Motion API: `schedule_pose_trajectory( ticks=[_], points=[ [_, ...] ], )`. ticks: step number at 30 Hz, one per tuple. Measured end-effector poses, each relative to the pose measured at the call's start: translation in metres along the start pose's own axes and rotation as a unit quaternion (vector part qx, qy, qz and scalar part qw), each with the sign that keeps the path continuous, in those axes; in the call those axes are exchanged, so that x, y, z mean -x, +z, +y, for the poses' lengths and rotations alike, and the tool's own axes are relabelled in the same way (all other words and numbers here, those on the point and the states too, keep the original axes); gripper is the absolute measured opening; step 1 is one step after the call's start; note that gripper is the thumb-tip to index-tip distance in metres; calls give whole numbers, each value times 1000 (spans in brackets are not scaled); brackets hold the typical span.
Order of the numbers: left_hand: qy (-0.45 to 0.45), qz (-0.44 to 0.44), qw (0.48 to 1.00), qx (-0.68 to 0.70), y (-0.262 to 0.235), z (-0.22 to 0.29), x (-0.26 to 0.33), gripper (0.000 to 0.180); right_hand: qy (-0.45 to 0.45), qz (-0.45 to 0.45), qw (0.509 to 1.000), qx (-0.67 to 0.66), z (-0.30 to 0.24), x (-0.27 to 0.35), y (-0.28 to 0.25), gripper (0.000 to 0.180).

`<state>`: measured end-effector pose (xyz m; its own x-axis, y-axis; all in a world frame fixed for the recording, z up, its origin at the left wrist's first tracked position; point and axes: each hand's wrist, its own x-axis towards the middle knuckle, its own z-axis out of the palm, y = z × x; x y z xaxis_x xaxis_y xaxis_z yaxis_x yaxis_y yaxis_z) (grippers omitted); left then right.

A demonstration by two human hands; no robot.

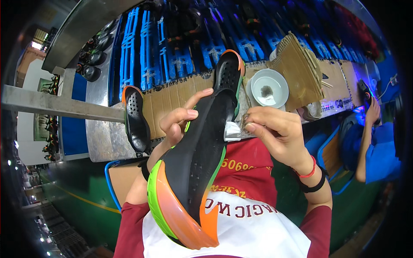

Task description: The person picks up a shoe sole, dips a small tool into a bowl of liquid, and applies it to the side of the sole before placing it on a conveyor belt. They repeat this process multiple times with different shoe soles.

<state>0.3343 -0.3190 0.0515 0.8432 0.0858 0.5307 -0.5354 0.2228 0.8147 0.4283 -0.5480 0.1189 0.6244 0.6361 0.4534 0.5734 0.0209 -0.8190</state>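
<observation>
My left hand [180, 120] grips a shoe sole [195, 167] from its left side, holding it tilted with the black bottom face toward me and its green and orange rim at my chest. My right hand [275, 133] sits at the sole's right edge with the fingers pinched on a small brush-like tool [247, 121] and a white cloth [234, 131] just under it. A second sole [230, 73] lies on the cardboard-covered bench [165, 103] right behind the one I hold. A third sole [137, 118] rests at the left.
A white bowl [269, 88] with a dab of glue stands on the bench, beside folded cardboard [299, 71]. Blue racks [180, 47] run behind the bench, dark shoes [92, 58] at far left. Another person in blue [372, 146] sits at my right.
</observation>
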Motion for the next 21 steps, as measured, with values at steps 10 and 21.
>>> schedule_pose_trajectory(
  ticks=[10,21],
  points=[
    [30,-68,996,-47,-4,10,-8,52,-31,-27,997,67,2,-4,0,10],
    [27,-77,994,-78,11,25,-12,43,-71,-34,992,95,1,-5,0,12]
  ],
)
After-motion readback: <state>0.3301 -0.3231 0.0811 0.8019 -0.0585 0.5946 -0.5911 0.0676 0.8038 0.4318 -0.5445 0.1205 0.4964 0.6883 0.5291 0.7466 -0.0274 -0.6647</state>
